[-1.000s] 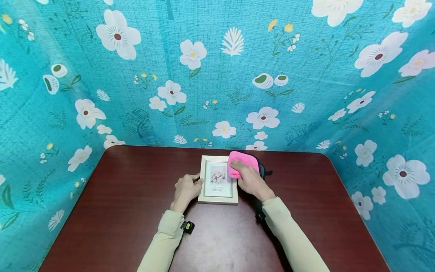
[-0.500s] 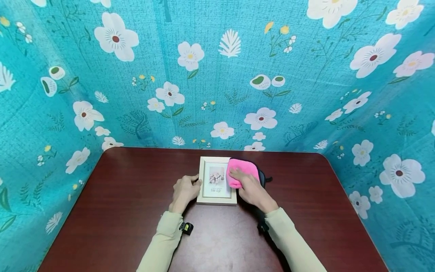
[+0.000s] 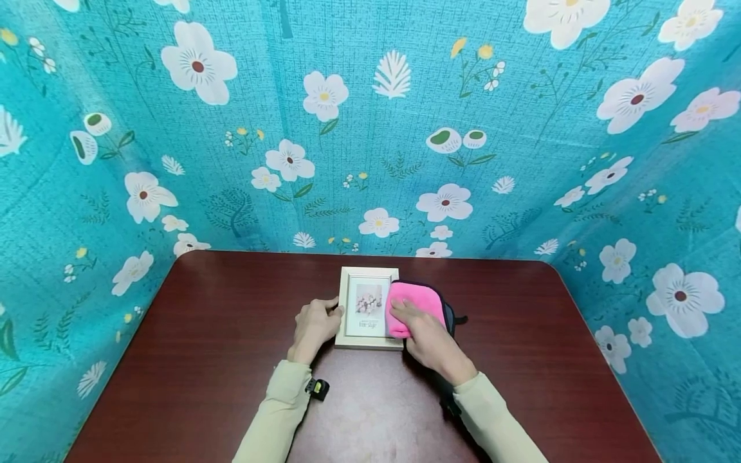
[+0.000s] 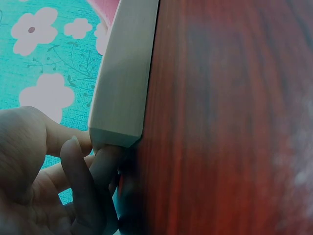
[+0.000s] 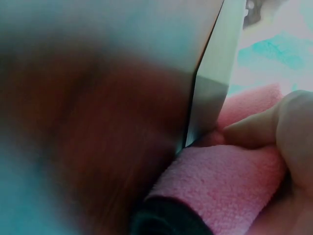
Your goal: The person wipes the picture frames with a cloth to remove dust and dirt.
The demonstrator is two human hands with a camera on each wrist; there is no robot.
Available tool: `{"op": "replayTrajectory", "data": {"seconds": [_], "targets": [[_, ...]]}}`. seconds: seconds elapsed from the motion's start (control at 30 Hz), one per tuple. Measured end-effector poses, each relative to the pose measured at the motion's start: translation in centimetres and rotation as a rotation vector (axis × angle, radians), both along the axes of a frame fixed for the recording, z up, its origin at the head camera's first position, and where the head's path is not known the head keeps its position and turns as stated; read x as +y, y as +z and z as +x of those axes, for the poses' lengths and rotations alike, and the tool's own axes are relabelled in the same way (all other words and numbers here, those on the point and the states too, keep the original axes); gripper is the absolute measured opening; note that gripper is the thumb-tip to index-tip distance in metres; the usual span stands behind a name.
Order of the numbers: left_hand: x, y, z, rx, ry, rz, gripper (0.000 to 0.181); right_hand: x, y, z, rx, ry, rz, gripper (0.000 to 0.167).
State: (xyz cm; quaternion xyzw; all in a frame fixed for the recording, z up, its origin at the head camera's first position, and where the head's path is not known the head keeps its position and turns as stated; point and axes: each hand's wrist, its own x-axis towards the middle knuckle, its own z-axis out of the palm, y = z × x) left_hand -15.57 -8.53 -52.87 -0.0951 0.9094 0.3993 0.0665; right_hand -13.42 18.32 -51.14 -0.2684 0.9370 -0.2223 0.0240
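Observation:
A cream picture frame [image 3: 365,308] with a blossom print behind its pane lies face up on the table in the head view. My left hand [image 3: 315,328] grips its left edge; the left wrist view shows thumb and fingers around the frame's pale side [image 4: 120,78]. Over the frame's right part lies a folded pink cloth [image 3: 427,297] with a dark edge and dark underside. My right hand [image 3: 431,344] holds this cloth, fingertips on its upper face. In the right wrist view the fuzzy cloth [image 5: 220,181] bunches against the frame's side [image 5: 215,73], with the thumb pressed into it.
The dark red wooden table [image 3: 231,302] has a rounded far edge. A teal curtain [image 3: 359,167] with white flowers hangs behind it and along both sides. A small black device [image 3: 318,388] sits on the left wrist.
My right hand has slid the pink cloth down along the frame's right side, towards the person. The left hand and the frame stay in place; the head view shifted slightly.

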Motion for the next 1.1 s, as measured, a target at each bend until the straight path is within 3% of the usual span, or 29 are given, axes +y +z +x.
{"op": "replayTrajectory", "data": {"seconds": [0.27, 0.67, 1.1], "targets": [[0.1, 0.2, 0.0, 0.016, -0.002, 0.005, 0.039, 0.0, -0.1, 1.4, 0.044, 0.018, 0.043, 0.066], [0.1, -0.1, 0.0, 0.013, 0.003, 0.000, 0.038, -0.1, 0.6, 3.7, 0.033, 0.029, 0.072, 0.066], [0.0, -0.2, 0.0, 0.029, -0.006, -0.002, 0.038, 0.5, 1.2, 5.6, 0.001, 0.030, -0.002, 0.068]]}}
